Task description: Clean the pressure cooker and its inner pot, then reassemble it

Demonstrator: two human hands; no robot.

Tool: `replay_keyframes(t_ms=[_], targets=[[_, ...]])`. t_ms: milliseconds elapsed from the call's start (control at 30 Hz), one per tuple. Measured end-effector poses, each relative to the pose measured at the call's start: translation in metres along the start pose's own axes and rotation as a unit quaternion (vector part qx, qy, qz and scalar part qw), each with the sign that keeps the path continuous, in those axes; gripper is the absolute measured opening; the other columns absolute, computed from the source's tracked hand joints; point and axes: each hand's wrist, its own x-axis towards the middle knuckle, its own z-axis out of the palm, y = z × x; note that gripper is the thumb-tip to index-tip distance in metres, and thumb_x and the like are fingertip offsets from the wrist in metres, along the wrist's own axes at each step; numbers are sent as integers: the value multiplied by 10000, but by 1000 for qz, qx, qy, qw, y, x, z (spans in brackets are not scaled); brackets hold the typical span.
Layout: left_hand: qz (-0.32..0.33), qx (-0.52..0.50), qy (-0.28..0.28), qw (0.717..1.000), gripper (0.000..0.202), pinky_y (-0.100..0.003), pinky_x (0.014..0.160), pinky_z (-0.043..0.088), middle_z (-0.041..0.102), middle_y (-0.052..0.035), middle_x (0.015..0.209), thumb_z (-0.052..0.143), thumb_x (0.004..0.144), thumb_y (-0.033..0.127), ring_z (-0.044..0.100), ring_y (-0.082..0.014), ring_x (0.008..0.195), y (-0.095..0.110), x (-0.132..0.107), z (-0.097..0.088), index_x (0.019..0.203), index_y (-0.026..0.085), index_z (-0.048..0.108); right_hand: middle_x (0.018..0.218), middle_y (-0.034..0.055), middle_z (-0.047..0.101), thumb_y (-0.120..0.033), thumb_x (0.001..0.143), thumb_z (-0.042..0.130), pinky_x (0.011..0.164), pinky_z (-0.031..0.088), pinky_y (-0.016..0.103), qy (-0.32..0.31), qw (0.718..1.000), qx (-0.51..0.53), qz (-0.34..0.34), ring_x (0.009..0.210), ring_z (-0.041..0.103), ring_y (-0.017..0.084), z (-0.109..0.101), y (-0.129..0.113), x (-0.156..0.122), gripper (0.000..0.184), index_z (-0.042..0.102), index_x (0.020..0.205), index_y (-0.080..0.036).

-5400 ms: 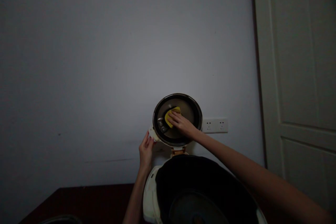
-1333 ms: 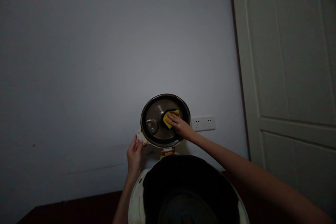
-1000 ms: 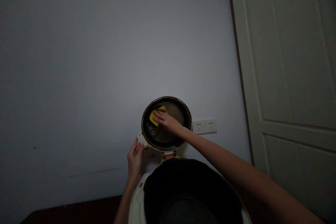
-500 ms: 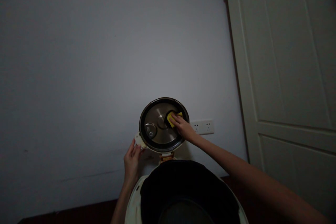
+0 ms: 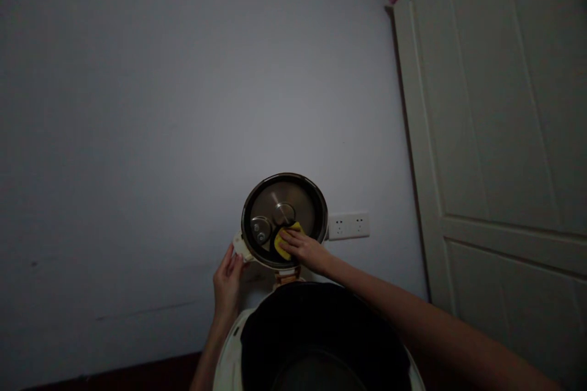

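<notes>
The round lid of a white electric cooker stands raised on its hinge, its shiny metal inner side facing me within a dark rim. My left hand grips the white tab on the lid's left edge between thumb and fingers. In my right hand is a yellow cloth, pressed against the lower middle of the lid's inner side. The fingers lie over the cloth and hide part of it. Below, the cooker's dark pot is uncovered, its inside hard to make out.
Behind the lid rises a pale wall. A white socket panel is fixed to it just right of the lid. A cream panelled door stands at the right. Under the cooker is a dark reddish surface.
My right hand has moved the yellow cloth down and left across the lid, from its right-middle part to the lower middle. My left hand keeps its grip on the tab. The view has shifted slightly.
</notes>
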Motion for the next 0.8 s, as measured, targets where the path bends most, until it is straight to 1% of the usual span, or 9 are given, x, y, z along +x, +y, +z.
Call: replay_keyframes(t_ms=[133,267,367,433,500,567,667,733,800], targets=[[-1,6,14,1000,490,-421,980,449,557,-143,1311,617,813,189,573,-250,1150,-3,2,-1,1292,140,526,1343,144,515,-161,911,483,1015,426,402,-14,1000,5,-24,1275,415,231,-5,-8,17,340,551,1245,-144],[13,5,5,1000,488,-390,970,462,562,-122,1311,626,807,213,567,-242,1158,-6,4,-3,1283,154,535,1341,129,520,-165,913,475,1014,422,382,-16,1000,17,-10,1277,404,231,-4,-11,24,343,552,1247,-145],[14,5,-3,1000,506,-389,960,470,580,-123,1290,630,807,237,579,-242,1140,-5,3,-4,1295,153,524,1364,107,503,-156,912,471,1016,421,366,-20,999,19,-24,1281,397,231,-4,-5,17,346,549,1249,-139],[9,7,-3,1000,516,-399,955,475,594,-131,1269,625,812,234,599,-242,1111,-3,2,-4,1307,146,511,1362,103,505,-153,909,478,1012,426,368,-26,999,10,-42,1270,411,226,-6,2,8,337,556,1236,-143],[1,7,-2,1000,516,-412,951,477,605,-135,1253,620,815,224,613,-244,1088,-2,2,-4,1312,146,505,1347,106,518,-149,906,484,997,441,375,-30,999,-3,-42,1254,432,221,-10,10,-1,324,565,1219,-155],[0,5,-2,1000,508,-413,959,471,606,-131,1253,624,814,221,604,-246,1104,-1,2,-4,1305,151,515,1325,112,534,-136,902,481,977,460,383,-32,999,-22,-18,1243,445,226,-15,18,-9,317,572,1205,-162],[4,3,3,1000,486,-404,977,459,594,-122,1273,633,808,219,570,-247,1153,-2,3,-5,1281,160,540,1321,145,526,-93,884,467,949,485,407,-15,997,-53,56,1235,446,253,-21,27,-13,357,556,1225,-147],[1,4,4,1000,473,-409,982,454,582,-120,1287,632,808,212,564,-250,1160,-4,4,-6,1271,161,549,1322,172,516,-60,864,458,934,496,430,11,991,-61,115,1230,439,277,-24,33,-9,409,525,1262,-124],[-3,7,5,1000,472,-418,984,450,579,-125,1290,625,814,208,569,-252,1155,-5,4,-7,1276,161,543,1327,185,506,-42,853,444,939,492,452,50,985,-54,159,1242,414,293,-25,39,0,453,490,1299,-111]])
